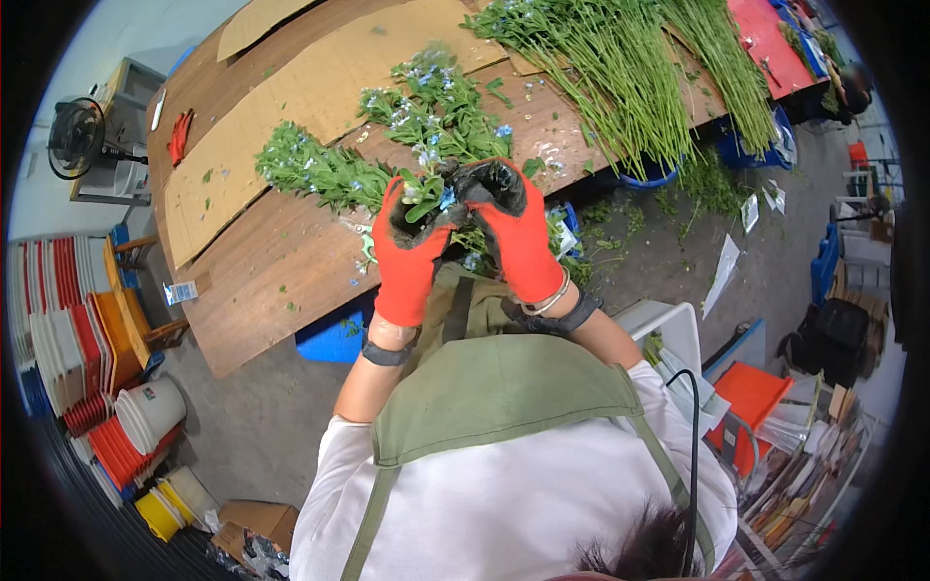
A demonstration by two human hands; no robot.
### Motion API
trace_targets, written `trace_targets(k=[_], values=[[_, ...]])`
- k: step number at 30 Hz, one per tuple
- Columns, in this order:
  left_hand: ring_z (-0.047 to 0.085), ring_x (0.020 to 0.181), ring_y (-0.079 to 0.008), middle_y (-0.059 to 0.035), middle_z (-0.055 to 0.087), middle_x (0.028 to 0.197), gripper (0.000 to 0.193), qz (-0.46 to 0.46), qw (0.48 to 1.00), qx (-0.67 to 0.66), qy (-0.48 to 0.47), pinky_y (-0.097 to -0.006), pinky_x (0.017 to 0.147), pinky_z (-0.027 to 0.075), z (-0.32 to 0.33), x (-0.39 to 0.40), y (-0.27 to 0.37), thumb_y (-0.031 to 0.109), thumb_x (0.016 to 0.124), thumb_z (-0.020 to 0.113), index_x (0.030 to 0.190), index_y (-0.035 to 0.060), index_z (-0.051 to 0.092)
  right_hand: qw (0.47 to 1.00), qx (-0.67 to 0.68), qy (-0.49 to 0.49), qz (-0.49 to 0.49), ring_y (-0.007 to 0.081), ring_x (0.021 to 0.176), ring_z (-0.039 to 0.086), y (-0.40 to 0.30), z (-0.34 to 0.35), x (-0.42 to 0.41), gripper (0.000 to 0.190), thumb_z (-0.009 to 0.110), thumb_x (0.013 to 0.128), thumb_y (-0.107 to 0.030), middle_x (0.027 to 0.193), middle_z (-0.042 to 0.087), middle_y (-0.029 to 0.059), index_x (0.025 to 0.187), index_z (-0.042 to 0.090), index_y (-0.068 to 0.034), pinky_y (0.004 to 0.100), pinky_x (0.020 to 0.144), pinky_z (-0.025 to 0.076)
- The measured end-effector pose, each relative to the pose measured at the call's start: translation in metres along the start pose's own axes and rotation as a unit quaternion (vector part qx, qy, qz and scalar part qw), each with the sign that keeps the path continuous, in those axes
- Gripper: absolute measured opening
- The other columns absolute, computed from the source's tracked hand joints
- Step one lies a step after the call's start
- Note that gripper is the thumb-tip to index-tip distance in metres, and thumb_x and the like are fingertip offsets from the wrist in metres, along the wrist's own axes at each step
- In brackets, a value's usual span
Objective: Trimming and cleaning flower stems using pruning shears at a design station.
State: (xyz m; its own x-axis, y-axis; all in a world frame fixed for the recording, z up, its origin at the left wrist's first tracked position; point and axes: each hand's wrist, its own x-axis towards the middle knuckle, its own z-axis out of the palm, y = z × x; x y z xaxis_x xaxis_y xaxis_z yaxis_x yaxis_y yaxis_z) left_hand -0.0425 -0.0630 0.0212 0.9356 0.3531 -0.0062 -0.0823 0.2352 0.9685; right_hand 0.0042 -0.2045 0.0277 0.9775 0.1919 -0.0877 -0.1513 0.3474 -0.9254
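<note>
Both hands wear red work gloves with black-coated palms and meet over the table's near edge. My left hand (410, 247) holds a leafy sprig with small blue flowers (423, 200); its lower stem is hidden by the gloves. With curled fingers, my right hand (508, 218) pinches the same sprig near a blue bloom. Just beyond the gloves, cut blue-flowered stems (436, 109) lie on the wooden table (254, 283). Another leafy bunch (320, 171) rests to the left. Scissors with a pale green handle (367, 245) lie partly hidden beside my left glove.
Long stems (617, 94) are heaped at the table's right, overhanging its edge above a blue bucket (650, 176). Cardboard sheets (290, 109) and a spare red glove (179, 138) lie on the table. A blue bin (334, 334) stands below. Leaf scraps and wrappers (721, 276) litter the floor.
</note>
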Motion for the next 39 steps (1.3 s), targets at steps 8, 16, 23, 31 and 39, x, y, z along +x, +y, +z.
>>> trace_targets(k=[8,16,23,31,39], values=[[0.063,0.105,-0.0169,-0.0096,0.065,0.121,0.048,0.06,0.997,0.025,0.041,-0.0316,0.096,0.049,0.0,0.002,-0.004,-0.006,0.081,0.068,0.128,-0.0045,0.058,1.0,0.026,0.014,0.007,0.0199,0.117,0.059,0.014,0.002,-0.001,0.059,0.075,0.087,-0.002,0.128,0.061,0.0141,0.14,0.049,0.003,0.0344,0.103,0.048],[0.065,0.088,-0.0148,-0.0065,0.068,0.104,0.022,0.03,0.975,-0.031,0.22,-0.0291,0.076,0.054,-0.017,0.019,-0.007,0.01,0.098,0.065,0.115,-0.003,0.064,0.987,-0.149,0.027,0.057,0.0292,0.123,0.059,0.022,-0.034,0.005,0.059,0.077,0.085,-0.008,0.131,0.061,0.0198,0.137,0.053,0.002,0.039,0.105,0.046],[0.056,0.074,-0.0085,-0.0001,0.065,0.088,0.021,0.02,0.986,0.017,0.163,-0.0252,0.064,0.044,-0.025,0.02,-0.017,0.016,0.101,0.063,0.106,-0.0028,0.069,0.965,-0.211,-0.126,-0.092,0.0328,0.124,0.058,-0.008,-0.009,0.008,0.067,0.083,0.077,-0.011,0.131,0.062,0.0169,0.137,0.054,-0.003,0.0415,0.105,0.045],[0.056,0.084,-0.0108,-0.005,0.065,0.094,0.021,0.15,0.959,0.228,0.075,-0.0288,0.072,0.047,-0.005,0.014,0.003,0.013,0.102,0.059,0.112,-0.0047,0.065,0.896,-0.365,-0.065,-0.243,0.0357,0.113,0.059,-0.004,0.007,0.009,0.068,0.089,0.07,-0.014,0.122,0.062,0.0153,0.13,0.059,-0.007,0.0448,0.102,0.045],[0.062,0.086,-0.0139,-0.0057,0.068,0.099,0.025,0.104,0.969,0.042,0.221,-0.0281,0.078,0.049,-0.002,0.022,0.031,0.018,0.103,0.058,0.117,-0.0021,0.065,0.935,-0.347,-0.025,-0.068,0.0364,0.117,0.059,0.051,-0.026,0.012,0.056,0.081,0.077,-0.014,0.122,0.064,0.0164,0.129,0.061,-0.005,0.0438,0.1,0.046]])
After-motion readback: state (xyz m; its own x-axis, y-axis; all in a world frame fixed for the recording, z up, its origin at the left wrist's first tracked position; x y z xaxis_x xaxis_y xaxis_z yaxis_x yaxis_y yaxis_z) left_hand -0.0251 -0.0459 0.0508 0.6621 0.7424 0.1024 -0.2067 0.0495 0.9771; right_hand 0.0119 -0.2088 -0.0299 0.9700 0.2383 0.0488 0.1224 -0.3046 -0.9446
